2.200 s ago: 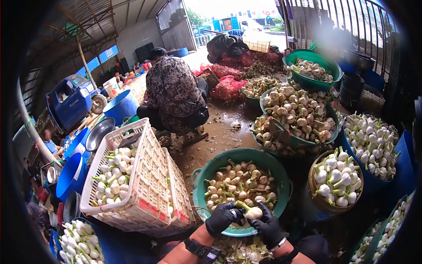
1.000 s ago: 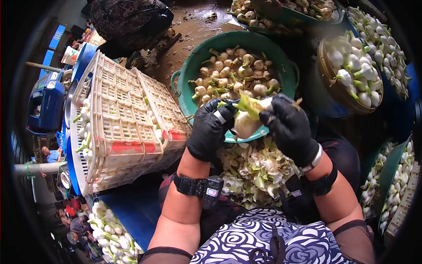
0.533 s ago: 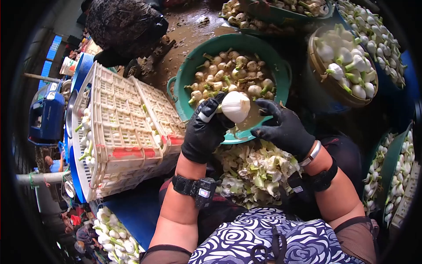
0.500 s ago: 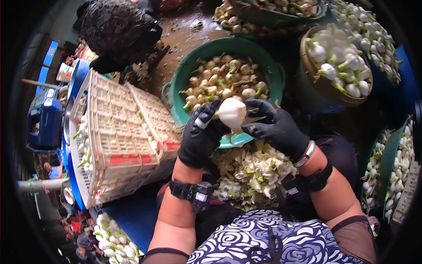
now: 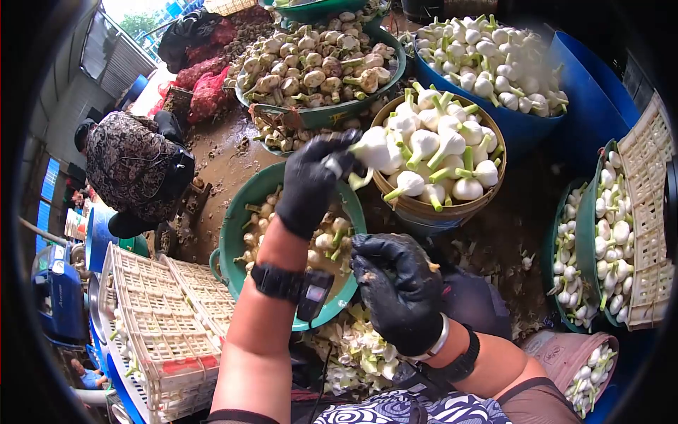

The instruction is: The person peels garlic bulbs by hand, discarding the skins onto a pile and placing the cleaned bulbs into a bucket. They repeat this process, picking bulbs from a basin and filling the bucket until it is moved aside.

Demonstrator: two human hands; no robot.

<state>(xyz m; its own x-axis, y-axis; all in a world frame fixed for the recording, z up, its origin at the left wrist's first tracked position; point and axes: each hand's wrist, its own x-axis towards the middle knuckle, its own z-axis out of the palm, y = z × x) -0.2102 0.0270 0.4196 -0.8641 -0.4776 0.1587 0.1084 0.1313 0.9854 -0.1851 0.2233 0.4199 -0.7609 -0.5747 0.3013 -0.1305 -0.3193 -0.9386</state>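
My left hand (image 5: 314, 184), in a black glove, is closed on a peeled white garlic bulb (image 5: 372, 148) beside the rim of a round container (image 5: 494, 185) heaped with white bulbs. Lower down, my right hand (image 5: 399, 293), also gloved in black, has its fingers curled together; whether something small is inside is hidden. Behind my hands stands a green basin (image 5: 236, 212) with unpeeled, brownish bulbs (image 5: 325, 240). A pile of garlic peelings (image 5: 360, 353) lies below my right hand.
Stacked cream crates (image 5: 162, 318) stand at the left. A co-worker in patterned clothing (image 5: 134, 159) bends at the upper left. Another basin of brownish bulbs (image 5: 311, 71) is at the top, with a blue tub (image 5: 522, 120) of white bulbs to its right.
My left hand has carried the white bulb away from my right hand, up to the round container. My right hand's fingers have curled in. The view has shifted toward the right.
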